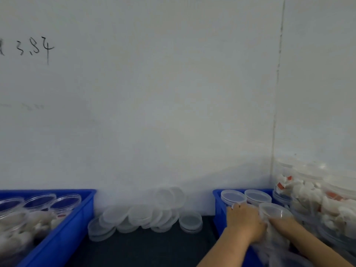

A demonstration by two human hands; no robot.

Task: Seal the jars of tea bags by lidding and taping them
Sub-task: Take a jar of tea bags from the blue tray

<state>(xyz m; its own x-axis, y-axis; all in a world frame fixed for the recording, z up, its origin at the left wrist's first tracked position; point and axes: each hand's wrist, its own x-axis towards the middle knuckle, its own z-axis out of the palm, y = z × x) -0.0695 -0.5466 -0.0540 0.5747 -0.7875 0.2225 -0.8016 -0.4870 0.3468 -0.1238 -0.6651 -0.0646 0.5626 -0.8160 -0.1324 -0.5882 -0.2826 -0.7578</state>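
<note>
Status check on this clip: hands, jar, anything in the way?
Both hands in right blue bin: left hand and right hand on lidded jar; grip unclear. Loose lids piled by wall. Nothing blocking.

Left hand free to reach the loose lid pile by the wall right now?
Probably not at once. The left hand is down in the right blue bin, apparently on the lidded jar with the right hand. The lid pile lies open on the table to its left; nothing blocks the path once it lets go.
</note>
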